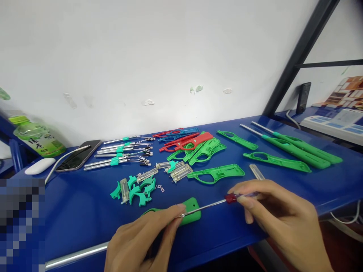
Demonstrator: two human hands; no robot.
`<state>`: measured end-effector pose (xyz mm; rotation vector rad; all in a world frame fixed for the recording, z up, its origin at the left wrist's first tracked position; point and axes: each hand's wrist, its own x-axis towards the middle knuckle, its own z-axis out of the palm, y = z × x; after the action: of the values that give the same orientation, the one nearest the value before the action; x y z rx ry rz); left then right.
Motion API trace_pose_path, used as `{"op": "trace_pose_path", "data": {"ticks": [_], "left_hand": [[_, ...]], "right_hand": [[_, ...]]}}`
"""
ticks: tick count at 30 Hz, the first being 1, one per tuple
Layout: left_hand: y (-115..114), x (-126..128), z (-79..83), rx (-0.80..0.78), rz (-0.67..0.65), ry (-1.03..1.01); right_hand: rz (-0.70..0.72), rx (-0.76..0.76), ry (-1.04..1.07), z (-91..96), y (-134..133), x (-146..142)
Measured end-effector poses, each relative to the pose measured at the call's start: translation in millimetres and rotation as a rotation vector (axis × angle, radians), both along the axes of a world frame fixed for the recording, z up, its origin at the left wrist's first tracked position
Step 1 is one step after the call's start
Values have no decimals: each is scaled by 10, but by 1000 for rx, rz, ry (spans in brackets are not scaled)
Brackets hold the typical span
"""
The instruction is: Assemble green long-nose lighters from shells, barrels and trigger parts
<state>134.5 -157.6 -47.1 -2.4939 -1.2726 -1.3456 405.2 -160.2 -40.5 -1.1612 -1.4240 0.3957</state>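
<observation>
Bright, even light with soft shadows — faint glare on the blue table [70,204]; edges bend outward, and a pixelated patch blocks the lower-left corner.

Green casing [190,210], red-handled screwdriver [230,198], blue table [79,204]

The left hand [141,241] pinched a green housing [194,209] at the blue table's [85,204] six o'clock edge. The right hand [283,223], at the housing's three o'clock, gripped a screwdriver [211,205] whose tip touched the housing. A green shell [215,173] lay at its one o'clock.
</observation>
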Motion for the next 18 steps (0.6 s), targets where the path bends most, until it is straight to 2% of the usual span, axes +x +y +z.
{"op": "trace_pose_path", "data": {"ticks": [10, 13, 18], "left_hand": [[30, 203, 73, -27, -104, -8], [79, 257, 85, -36, -140, -34], [154, 309, 53, -65, -120, -16]], "right_hand": [[-68, 171, -19, 208, -96, -27], [-48, 178, -75, 225, -79, -26], [52, 220, -76, 284, -35, -161]]}}
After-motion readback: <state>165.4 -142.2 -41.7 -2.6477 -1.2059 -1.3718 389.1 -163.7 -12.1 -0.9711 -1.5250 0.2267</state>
